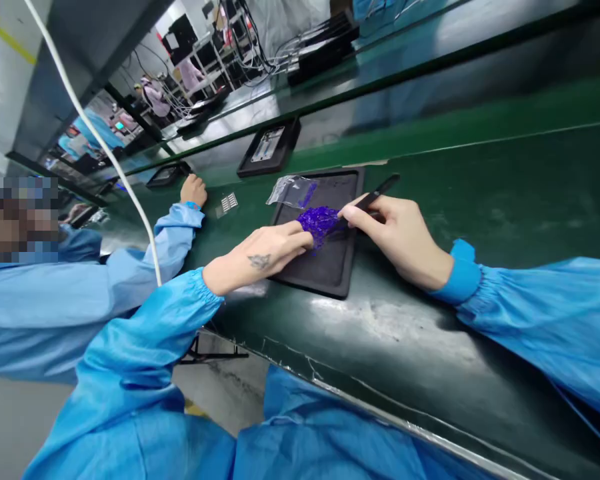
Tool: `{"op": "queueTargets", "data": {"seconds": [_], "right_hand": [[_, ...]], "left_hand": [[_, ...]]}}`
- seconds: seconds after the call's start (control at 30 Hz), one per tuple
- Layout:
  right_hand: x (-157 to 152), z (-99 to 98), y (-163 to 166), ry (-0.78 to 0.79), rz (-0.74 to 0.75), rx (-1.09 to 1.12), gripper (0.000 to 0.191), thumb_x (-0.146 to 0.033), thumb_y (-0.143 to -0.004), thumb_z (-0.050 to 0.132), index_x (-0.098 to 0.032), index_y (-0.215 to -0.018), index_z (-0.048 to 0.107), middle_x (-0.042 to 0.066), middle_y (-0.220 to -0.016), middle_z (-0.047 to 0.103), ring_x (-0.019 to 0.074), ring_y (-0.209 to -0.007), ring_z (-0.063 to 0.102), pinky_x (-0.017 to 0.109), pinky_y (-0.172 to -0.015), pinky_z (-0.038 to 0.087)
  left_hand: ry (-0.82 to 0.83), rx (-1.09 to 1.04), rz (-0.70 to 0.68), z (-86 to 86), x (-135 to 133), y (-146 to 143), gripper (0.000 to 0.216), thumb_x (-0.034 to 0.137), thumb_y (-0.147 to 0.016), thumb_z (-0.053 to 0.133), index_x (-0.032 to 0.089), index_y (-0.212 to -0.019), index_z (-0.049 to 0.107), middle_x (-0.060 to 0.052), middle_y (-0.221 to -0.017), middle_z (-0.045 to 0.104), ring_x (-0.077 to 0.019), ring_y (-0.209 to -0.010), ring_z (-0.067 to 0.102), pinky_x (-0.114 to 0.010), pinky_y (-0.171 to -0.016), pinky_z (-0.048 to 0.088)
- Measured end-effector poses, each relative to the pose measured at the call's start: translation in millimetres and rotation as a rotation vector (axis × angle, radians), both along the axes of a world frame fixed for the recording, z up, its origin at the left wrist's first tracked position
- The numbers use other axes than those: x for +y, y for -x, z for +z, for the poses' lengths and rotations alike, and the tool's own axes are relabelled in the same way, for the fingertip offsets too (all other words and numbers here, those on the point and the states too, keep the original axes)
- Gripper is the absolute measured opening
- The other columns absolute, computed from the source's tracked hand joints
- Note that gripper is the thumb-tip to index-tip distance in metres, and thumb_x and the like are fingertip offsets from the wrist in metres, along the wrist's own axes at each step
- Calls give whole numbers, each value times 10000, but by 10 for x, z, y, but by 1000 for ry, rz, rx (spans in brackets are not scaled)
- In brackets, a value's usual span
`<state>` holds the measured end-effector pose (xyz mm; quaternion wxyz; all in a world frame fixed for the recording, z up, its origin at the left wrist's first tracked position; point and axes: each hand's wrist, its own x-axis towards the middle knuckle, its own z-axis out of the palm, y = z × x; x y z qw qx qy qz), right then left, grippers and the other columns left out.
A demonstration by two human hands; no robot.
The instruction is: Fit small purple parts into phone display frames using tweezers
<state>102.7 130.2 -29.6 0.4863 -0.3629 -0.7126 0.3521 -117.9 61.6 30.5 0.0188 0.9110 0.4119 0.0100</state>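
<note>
Left hand (260, 257), fingers flat, is pressing purple film (320, 222) on the black panel (330, 270); right hand (403, 237) is pinching a black stick (379, 193).

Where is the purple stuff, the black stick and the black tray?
purple film (320, 223): head view, crumpled middle.
black stick (383, 191): head view, its bare shaft.
black tray (325, 270): head view, bare near part.
</note>
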Motion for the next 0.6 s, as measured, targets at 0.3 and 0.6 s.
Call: {"op": "queueTargets", "data": {"seconds": [0.3,0.6], "right_hand": [[24,1,-1,-20,9,-1,296,-398,-887,580,-157,-872,751,61,-853,758,225,-761,654,335,-682,473],[25,-13,4,-10,27,29,311,-399,-874,579,-143,-880,755,65,-858,758,225,-771,655,341,-711,470]], "left_hand": [[75,273,7,125,86,-222,245,183,-1056,319,181,-1111,558,-43,-1028,616,-149,-832,624,-253,-668,435],[147,269,-31,149,156,-257,173,177,-1029,360,174,-1037,533,-48,-1003,597,-143,-768,563,-264,-628,387]]}}
